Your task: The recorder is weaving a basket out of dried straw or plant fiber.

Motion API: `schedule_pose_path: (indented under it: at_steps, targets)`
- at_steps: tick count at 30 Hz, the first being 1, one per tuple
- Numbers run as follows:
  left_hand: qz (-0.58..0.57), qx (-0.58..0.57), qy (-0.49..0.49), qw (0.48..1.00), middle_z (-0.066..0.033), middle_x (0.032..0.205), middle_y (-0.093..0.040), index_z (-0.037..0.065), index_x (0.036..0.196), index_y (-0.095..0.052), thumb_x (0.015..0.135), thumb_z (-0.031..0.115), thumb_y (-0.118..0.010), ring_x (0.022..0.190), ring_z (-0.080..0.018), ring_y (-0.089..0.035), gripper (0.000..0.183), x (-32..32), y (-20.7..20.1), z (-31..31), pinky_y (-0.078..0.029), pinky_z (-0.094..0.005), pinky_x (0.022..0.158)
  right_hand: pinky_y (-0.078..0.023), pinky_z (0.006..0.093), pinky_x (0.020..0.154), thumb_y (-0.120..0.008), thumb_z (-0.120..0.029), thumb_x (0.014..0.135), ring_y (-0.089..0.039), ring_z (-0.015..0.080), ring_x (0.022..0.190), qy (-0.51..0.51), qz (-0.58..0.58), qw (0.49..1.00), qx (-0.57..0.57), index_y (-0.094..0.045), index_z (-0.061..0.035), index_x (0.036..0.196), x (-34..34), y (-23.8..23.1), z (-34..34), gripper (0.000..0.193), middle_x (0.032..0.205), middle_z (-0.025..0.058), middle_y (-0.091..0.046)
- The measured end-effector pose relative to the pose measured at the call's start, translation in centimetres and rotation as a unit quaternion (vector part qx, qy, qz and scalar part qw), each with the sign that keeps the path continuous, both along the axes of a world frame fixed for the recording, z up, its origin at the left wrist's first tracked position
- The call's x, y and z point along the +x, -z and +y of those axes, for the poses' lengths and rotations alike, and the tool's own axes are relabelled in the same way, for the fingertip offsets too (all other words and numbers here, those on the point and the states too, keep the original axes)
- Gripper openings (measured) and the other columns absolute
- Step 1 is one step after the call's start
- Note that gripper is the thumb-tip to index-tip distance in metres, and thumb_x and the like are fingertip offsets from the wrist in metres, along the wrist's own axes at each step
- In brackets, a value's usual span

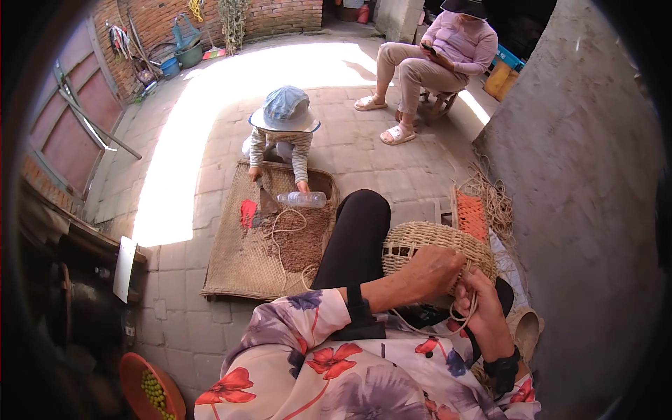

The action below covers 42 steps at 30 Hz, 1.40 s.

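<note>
A woven straw basket [441,239] rests on my lap, tilted, with a row of openings along its near left side. My left hand [435,271] is closed in a fist over the basket's near edge; its fingertips are turned away, so what they grip is hidden. Just right of it, my right hand [484,302] pinches a thin straw cord [470,318] close against the weave. The cord loops below that hand and trails left across my lap.
A child in a hat [285,112] crouches ahead, touching a plastic bottle [302,199] on a woven mat [234,262] with brown bits. Another person [448,59] sits on a stool holding a phone. Loose straw cord [495,203] lies by the right wall [581,175]. Green fruit fills an orange bowl [133,392].
</note>
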State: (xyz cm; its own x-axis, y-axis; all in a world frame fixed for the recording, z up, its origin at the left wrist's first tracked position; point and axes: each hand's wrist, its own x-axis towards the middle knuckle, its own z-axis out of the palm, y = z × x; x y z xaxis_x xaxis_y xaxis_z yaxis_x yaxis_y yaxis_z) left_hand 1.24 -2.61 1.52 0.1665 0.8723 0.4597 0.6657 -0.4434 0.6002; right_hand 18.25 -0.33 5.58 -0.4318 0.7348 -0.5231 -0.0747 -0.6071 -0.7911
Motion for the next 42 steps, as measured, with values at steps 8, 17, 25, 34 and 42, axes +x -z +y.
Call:
schedule_pose_path:
  at_steps: [8, 17, 25, 34, 42]
  targets:
    - [0.082, -0.019, 0.014, 0.996, -0.0208, 0.070, -0.065, -0.001, 0.075, -0.064, 0.070, 0.014, -0.066, 0.067, -0.0402, -0.066, 0.016, -0.2, -1.8, 2.0, -0.052, -0.0472, 0.060, -0.033, 0.0198, 0.037, -0.058, -0.019, 0.094, -0.044, 0.0072, 0.042, -0.024, 0.006, 0.999, 0.022, -0.051, -0.0116, 0.099, -0.1, 0.3, 0.4, 0.011, 0.063, 0.0007, -0.053]
    - [0.057, -0.002, -0.006, 0.998, -0.0180, 0.067, -0.064, 0.002, 0.073, -0.065, 0.066, 0.017, -0.067, 0.064, -0.0367, -0.065, 0.016, -1.4, -1.9, 2.6, -0.051, -0.0450, 0.060, -0.051, 0.0388, 0.075, -0.061, -0.008, 0.087, -0.064, 0.0284, 0.087, -0.067, -0.401, 0.509, 0.759, -0.057, 0.0004, 0.116, 1.3, -1.3, -0.4, 0.030, 0.096, 0.0163, -0.063]
    - [-0.187, -0.061, 0.035, 0.980, -0.0026, 0.057, -0.056, -0.001, 0.078, -0.061, 0.073, 0.006, -0.060, 0.057, -0.0054, -0.053, 0.009, -4.2, -10.1, -1.4, -0.042, -0.0249, 0.051, -0.044, 0.0300, 0.090, -0.051, -0.020, 0.099, -0.058, 0.0172, 0.103, -0.116, -0.036, 0.843, 0.524, -0.054, 0.0016, 0.118, -1.9, -4.5, 0.9, 0.028, 0.106, 0.0112, -0.062]
    - [-0.376, -0.183, 0.047, 0.907, -0.0006, 0.074, -0.064, -0.002, 0.092, -0.064, 0.082, 0.005, -0.064, 0.068, -0.0033, -0.055, 0.012, -5.1, -6.8, -1.2, -0.044, -0.0193, 0.060, -0.048, 0.0262, 0.063, -0.065, -0.005, 0.091, -0.060, 0.0139, 0.069, -0.064, -0.114, 0.721, 0.681, -0.064, -0.0018, 0.102, -1.2, -3.7, 0.6, 0.011, 0.082, 0.0060, -0.062]
    - [-0.063, -0.030, -0.031, 0.997, -0.0103, 0.075, -0.067, 0.010, 0.093, -0.071, 0.085, 0.021, -0.065, 0.069, -0.0304, -0.066, 0.015, -3.2, 0.4, -1.6, -0.051, -0.0389, 0.059, -0.049, 0.0386, 0.059, -0.067, -0.005, 0.080, -0.064, 0.0296, 0.069, -0.129, -0.322, 0.559, 0.753, -0.062, -0.0047, 0.088, 0.1, -1.7, 1.5, 0.009, 0.077, 0.0099, -0.061]
